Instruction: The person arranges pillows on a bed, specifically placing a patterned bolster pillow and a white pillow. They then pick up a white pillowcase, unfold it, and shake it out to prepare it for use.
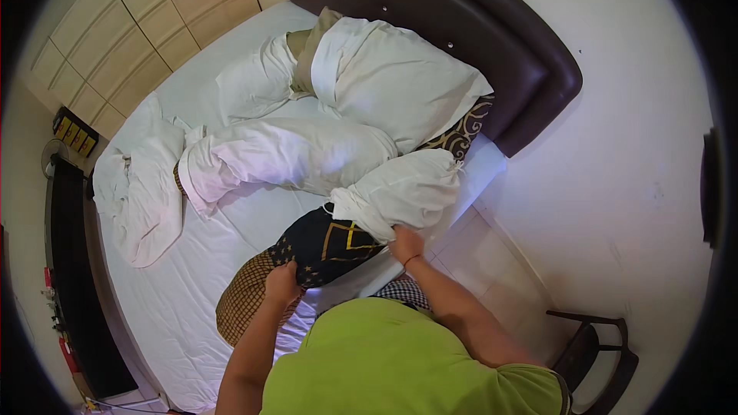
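Note:
A long bolster or pillow in a black patterned case [328, 242] lies slantwise near the bed's edge before me, its lower end covered in brown checked fabric [245, 300]. A white cloth cover [403, 187] with ties is bunched over its upper end. My left hand [282, 282] grips the dark case where it meets the checked part. My right hand [406, 242] grips the lower edge of the white cover. Beyond lies a bolster in a white cover [294, 153], a bit of brown fabric showing at its left end.
White-covered pillows [398, 80] lie against the dark padded headboard [426, 0]. A crumpled white cloth [141, 184] lies on the far left of the white bed sheet [225, 253]. A dark chair [599, 346] stands at the lower right, and wooden cabinets [144, 17] line the upper left.

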A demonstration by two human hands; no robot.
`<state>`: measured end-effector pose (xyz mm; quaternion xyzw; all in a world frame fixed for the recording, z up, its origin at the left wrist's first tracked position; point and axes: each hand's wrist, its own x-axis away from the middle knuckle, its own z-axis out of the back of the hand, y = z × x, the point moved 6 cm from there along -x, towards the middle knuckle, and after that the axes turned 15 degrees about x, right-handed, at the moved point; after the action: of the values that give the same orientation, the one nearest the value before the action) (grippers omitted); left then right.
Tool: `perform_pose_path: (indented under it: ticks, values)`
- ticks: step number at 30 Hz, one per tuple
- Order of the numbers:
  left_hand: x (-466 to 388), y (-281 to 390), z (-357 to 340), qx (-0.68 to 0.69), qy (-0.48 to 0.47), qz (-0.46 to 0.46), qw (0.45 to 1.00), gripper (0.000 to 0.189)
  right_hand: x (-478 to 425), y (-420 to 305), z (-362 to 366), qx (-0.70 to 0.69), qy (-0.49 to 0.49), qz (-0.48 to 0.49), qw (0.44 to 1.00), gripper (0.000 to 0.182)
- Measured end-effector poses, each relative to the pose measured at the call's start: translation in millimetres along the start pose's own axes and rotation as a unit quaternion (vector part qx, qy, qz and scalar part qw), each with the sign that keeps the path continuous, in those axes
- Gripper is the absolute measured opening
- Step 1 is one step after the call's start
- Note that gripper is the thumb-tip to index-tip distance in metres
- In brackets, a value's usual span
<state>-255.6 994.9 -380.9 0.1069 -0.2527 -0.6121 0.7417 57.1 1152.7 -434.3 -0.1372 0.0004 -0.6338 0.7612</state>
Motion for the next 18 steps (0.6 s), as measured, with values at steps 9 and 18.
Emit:
perform_pose_path:
  ticks: [9,18]
  values:
    - [53.5,3.1,-35.3,0.023,-0.028,-0.022,0.999,0.023,-2.4,70.7,-5.7,-0.083,-0.22,0.041,0.971,0.02]
    - [50.6,-10.9,-83.1,-0.058,-0.046,-0.054,0.996,0.012,-20.0,-60.4,69.3,-0.047,0.119,0.074,0.989,0.047]
